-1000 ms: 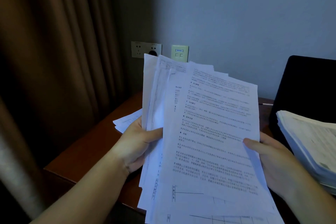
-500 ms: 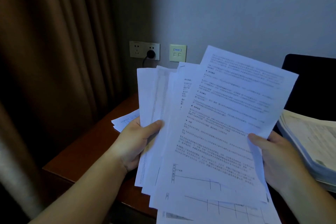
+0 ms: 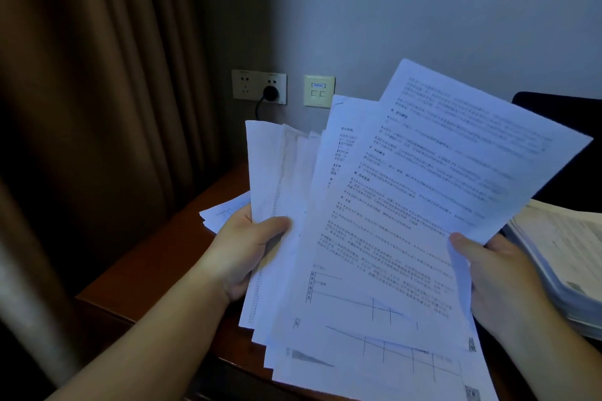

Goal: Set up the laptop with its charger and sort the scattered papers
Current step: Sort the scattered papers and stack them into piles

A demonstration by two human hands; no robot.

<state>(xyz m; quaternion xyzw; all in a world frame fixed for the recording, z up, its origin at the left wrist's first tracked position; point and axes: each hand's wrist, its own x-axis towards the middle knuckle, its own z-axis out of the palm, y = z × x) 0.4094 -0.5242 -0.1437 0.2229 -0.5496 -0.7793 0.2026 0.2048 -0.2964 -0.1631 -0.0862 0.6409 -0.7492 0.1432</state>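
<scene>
I hold a fanned bundle of printed white papers point(image 3: 293, 270) above the desk. My left hand point(image 3: 242, 251) grips the bundle's left side, thumb on the front. My right hand point(image 3: 498, 273) pinches the top sheet point(image 3: 439, 179) at its right edge; that sheet is tilted to the right, away from the others. A few loose sheets point(image 3: 224, 213) lie on the wooden desk point(image 3: 143, 273) behind my left hand. A black plug with its cable point(image 3: 268, 94) sits in the wall socket point(image 3: 259, 85). The dark laptop lid point(image 3: 563, 114) stands at the right, mostly hidden by paper.
A thick stack of paper point(image 3: 563, 257) lies at the right edge of the view, beside the laptop. A brown curtain point(image 3: 97, 107) hangs along the left. A white network wall plate point(image 3: 319, 90) is next to the socket. The desk's front edge runs below my left forearm.
The top sheet has slid up and swung to the right, away from the bundle, with my right hand. The bundle in my left hand has dropped a little, uncovering the wall socket.
</scene>
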